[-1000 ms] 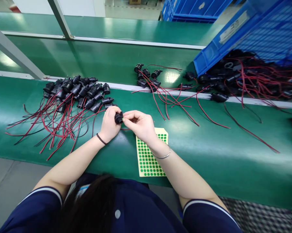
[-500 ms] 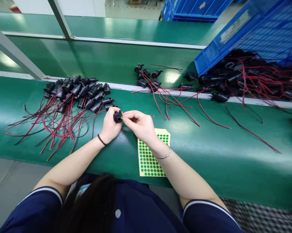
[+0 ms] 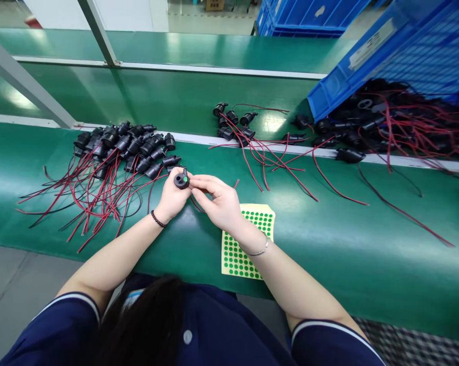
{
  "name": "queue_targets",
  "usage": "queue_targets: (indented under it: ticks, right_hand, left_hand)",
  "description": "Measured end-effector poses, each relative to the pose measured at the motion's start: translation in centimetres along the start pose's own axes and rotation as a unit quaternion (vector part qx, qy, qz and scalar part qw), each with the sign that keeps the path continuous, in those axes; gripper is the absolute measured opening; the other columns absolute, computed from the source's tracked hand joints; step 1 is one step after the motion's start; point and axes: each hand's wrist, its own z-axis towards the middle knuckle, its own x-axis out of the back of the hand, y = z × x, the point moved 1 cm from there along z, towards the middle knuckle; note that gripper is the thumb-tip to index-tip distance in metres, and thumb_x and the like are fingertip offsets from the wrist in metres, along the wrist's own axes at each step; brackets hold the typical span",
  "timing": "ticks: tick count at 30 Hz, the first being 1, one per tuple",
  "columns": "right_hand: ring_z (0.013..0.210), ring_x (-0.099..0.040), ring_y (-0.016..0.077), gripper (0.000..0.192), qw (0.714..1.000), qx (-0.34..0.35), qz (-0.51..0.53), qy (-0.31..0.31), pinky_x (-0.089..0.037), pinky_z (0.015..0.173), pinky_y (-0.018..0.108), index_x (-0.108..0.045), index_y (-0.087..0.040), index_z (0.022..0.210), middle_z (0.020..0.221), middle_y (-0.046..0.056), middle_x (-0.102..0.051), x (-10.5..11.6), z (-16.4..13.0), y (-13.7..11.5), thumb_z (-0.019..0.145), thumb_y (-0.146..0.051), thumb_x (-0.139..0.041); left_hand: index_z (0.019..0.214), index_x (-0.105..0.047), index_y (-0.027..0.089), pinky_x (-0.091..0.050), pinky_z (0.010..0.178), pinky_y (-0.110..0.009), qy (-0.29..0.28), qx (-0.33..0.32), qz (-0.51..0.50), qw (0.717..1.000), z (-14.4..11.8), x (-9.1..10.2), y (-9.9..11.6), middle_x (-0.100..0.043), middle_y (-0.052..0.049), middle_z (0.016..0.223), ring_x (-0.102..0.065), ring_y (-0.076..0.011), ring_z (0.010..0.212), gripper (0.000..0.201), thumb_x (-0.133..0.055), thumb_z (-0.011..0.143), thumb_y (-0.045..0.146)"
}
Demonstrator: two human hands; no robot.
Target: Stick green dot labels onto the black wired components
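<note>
My left hand is closed around a small black pump, its round end with a nozzle turned up towards me. A green dot sticker sits on that end face. My right hand is beside the pump, fingers stretched out and thumb apart from them; the fingertips are at the pump's right side, and I cannot tell if they press on it. Under my right wrist lies a pale yellow sheet with rows of green dot stickers, partly covered by the forearm.
A heap of black pumps with red and black wires lies to the left. A smaller group of pumps lies ahead. At right, a tilted blue crate spills more pumps. A metal post rises at the left of the green bench.
The green dot sticker was between my right fingertips at the pump's edge; now it lies on the pump's end face. My right fingers have loosened, and the pump has turned slightly.
</note>
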Motion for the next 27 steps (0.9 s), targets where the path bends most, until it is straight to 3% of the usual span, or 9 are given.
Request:
queue_targets:
  ticks: [3,6,16,20,24,27]
  right_hand:
    - [0.112,-0.068,0.0209,0.026,0.999,0.021,-0.030,-0.008,-0.057,0.099,0.039,-0.071,-0.024,0.116,0.123,0.009,-0.072,-0.2,-0.1,-0.2,0.094,-0.024,-0.057]
    - [0.115,-0.066,0.0233,0.031,0.998,0.039,-0.048,-0.006,-0.057,0.099,0.043,-0.068,-0.024,0.123,0.126,0.011,-0.069,-0.5,-0.3,-0.3,0.094,-0.024,-0.056]
    - [0.116,-0.066,0.0239,0.032,0.992,0.082,-0.097,-0.001,-0.056,0.102,0.044,-0.067,-0.022,0.121,0.122,0.013,-0.070,-0.6,-0.8,0.1,0.096,-0.020,-0.048]
    - [0.117,-0.066,0.0222,0.033,0.993,0.097,-0.070,0.007,-0.057,0.102,0.041,-0.065,-0.021,0.125,0.125,0.013,-0.069,-0.2,-0.4,-0.1,0.097,-0.018,-0.048]
    - [0.114,-0.066,0.0233,0.036,0.995,0.069,-0.034,0.057,-0.061,0.091,0.041,-0.061,-0.024,0.130,0.126,0.012,-0.067,0.6,0.1,-0.4,0.095,-0.021,-0.054]
    - [0.109,-0.067,0.0245,0.037,0.993,0.071,-0.035,0.091,-0.062,0.087,0.043,-0.061,-0.024,0.129,0.123,0.013,-0.067,1.3,0.3,-0.6,0.093,-0.021,-0.058]
  left_hand:
    - [0.083,-0.047,0.021,-0.049,0.073,-0.025,-0.018,0.046,-0.102,0.994,0.2,-0.3,0.1,-0.055,0.004,0.080,-0.055,-0.0102,0.073,0.036,-0.078,0.066,0.029]
    - [0.081,-0.046,0.022,-0.048,0.068,-0.024,-0.027,0.056,-0.134,0.989,0.2,-0.5,0.4,-0.053,0.005,0.076,-0.053,-0.0095,0.068,0.039,-0.080,0.064,0.031]
    - [0.083,-0.048,0.021,-0.045,0.079,-0.028,0.010,-0.017,0.003,1.000,-0.1,-0.1,0.6,-0.059,0.003,0.084,-0.054,-0.0117,0.079,0.025,-0.066,0.066,0.016]
    - [0.082,-0.048,0.021,-0.046,0.078,-0.027,-0.015,0.042,-0.111,0.993,0.3,-0.2,0.8,-0.055,0.005,0.081,-0.053,-0.0103,0.077,0.034,-0.076,0.062,0.022]
    - [0.086,-0.047,0.022,-0.048,0.074,-0.027,-0.014,0.126,-0.231,0.965,0.8,0.1,1.5,-0.057,0.004,0.083,-0.055,-0.0100,0.076,0.043,-0.079,0.057,0.021]
    - [0.089,-0.046,0.023,-0.047,0.071,-0.027,0.004,0.119,-0.269,0.956,1.5,0.8,2.4,-0.058,0.003,0.087,-0.055,-0.0087,0.071,0.039,-0.074,0.061,0.020]
